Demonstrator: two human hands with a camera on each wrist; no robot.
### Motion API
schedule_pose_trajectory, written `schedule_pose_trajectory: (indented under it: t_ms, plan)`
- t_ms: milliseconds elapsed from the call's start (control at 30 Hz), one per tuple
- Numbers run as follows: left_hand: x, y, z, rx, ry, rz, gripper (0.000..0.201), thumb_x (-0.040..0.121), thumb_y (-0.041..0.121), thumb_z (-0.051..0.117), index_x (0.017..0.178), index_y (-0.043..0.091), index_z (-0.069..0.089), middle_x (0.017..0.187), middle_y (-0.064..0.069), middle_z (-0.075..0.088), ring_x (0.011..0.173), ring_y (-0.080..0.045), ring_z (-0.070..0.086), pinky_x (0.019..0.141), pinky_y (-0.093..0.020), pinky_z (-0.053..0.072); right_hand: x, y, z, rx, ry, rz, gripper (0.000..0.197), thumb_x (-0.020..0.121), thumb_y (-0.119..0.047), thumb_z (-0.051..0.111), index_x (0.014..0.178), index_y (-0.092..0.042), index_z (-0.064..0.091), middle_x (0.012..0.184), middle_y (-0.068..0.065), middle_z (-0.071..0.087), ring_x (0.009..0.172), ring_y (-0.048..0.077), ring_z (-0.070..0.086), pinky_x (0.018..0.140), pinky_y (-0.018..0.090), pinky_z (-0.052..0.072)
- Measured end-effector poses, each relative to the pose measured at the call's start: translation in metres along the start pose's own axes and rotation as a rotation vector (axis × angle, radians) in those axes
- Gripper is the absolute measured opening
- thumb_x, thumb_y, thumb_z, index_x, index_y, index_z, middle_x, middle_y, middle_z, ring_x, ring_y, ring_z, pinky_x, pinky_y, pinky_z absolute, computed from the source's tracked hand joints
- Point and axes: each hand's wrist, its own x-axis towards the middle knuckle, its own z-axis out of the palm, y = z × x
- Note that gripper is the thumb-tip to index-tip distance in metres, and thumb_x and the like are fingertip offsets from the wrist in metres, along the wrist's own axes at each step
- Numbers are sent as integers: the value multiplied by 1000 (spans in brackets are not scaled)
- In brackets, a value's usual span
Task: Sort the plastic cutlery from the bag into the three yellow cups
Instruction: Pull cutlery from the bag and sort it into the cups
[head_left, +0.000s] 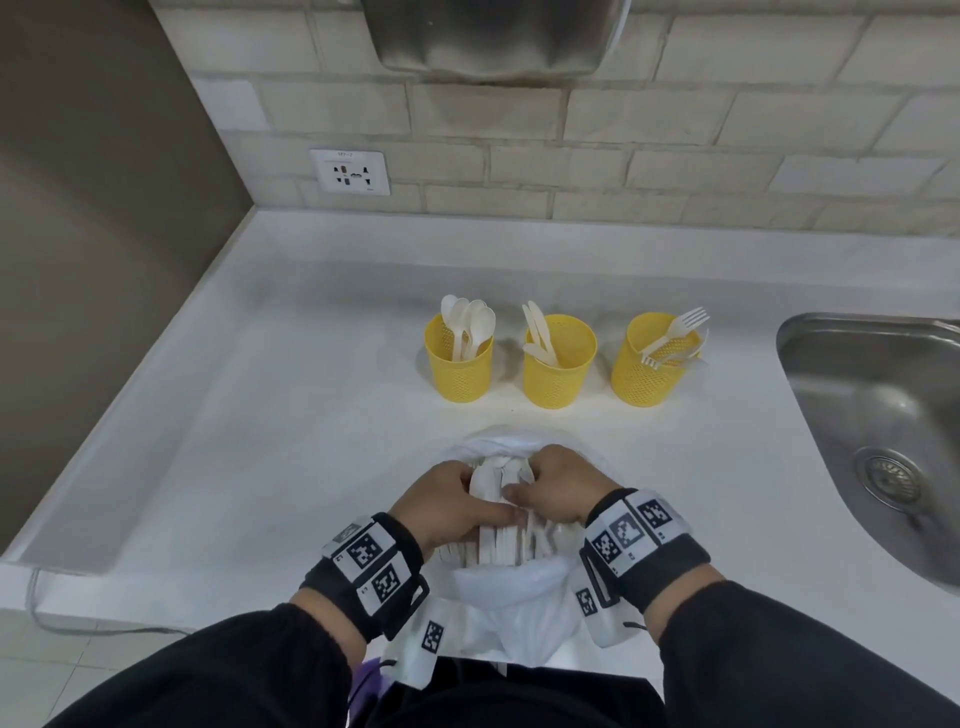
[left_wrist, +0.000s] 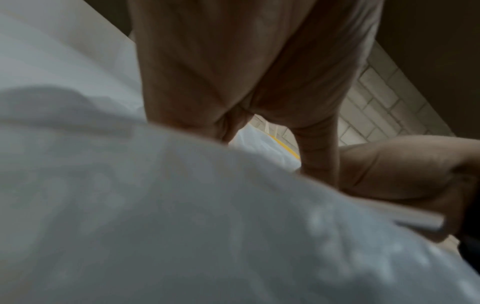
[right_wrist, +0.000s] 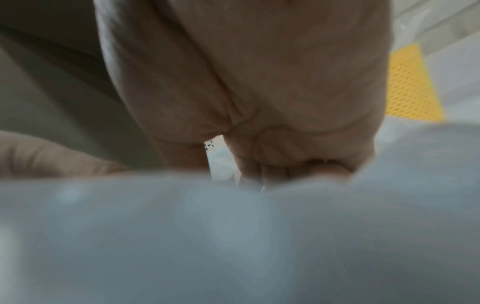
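Three yellow mesh cups stand in a row: the left cup holds spoons, the middle cup knives, the right cup forks. In front of them lies a white plastic bag with a bundle of pale cutlery in its open mouth. My left hand curls over the bundle from the left, thumb along the handles. My right hand curls into it from the right. The wrist views show each palm, the left hand and the right hand, above blurred bag plastic; the fingertips are hidden.
A steel sink is set into the white counter at the right. A tiled wall with a socket runs along the back, and a brown panel closes the left side. A cable hangs at the counter's front left edge.
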Motion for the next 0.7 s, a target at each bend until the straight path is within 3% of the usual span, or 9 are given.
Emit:
schedule_pose_trajectory:
  t_ms: [100, 200, 300, 433, 500, 600, 700]
  plan:
    - [1, -1, 7, 99, 92, 64, 35, 68, 21, 94, 97, 20, 73, 93, 1, 79, 88, -16, 75, 77, -30, 61, -1, 1, 0, 90, 16, -41, 34, 91, -34, 72, 73, -11, 56, 71, 6, 60, 63, 17, 57, 57, 28, 43]
    - [1, -4, 15, 145, 189, 79, 61, 64, 20, 93, 113, 18, 56, 102, 4, 67, 90, -9, 65, 69, -23, 49, -2, 5, 5, 100, 26, -75, 44, 94, -35, 70, 62, -15, 48, 61, 0, 51, 58, 13, 49, 56, 27, 38]
    - [3, -7, 17, 148, 210, 74, 66, 68, 16, 92, 119, 17, 50, 102, 5, 61, 87, -2, 58, 66, -21, 44, -4, 8, 4, 74, -2, -96, 47, 99, -32, 62, 59, -15, 44, 60, -1, 47, 55, 11, 45, 52, 27, 34]
    - [6, -10, 13, 132, 183, 44, 68, 65, 12, 91, 120, 16, 51, 100, 2, 66, 88, -10, 66, 76, -30, 56, -1, 18, 4, 171, -23, -100, 31, 91, -20, 71, 69, 2, 64, 67, 7, 55, 63, 18, 52, 61, 31, 42]
    - [8, -10, 11, 129, 153, 27, 74, 59, 17, 91, 122, 17, 52, 102, -2, 70, 92, -17, 70, 83, -38, 60, 1, 20, 6, 204, 17, -96, 29, 86, -18, 74, 78, 8, 64, 67, 8, 53, 63, 19, 52, 62, 36, 46]
    - [7, -7, 9, 119, 140, 13, 73, 64, 23, 91, 124, 22, 50, 110, 0, 67, 96, -13, 67, 77, -29, 54, 0, 12, 10, 128, 41, -111, 32, 91, -20, 69, 65, -6, 55, 66, 7, 53, 65, 20, 53, 63, 37, 47]
    - [6, -3, 11, 109, 154, 12, 73, 68, 22, 94, 124, 21, 47, 109, 4, 61, 91, -3, 58, 70, -21, 47, -4, 1, 7, 26, -36, -168, 30, 104, -24, 50, 80, -9, 61, 81, 9, 59, 76, 22, 54, 76, 36, 48]
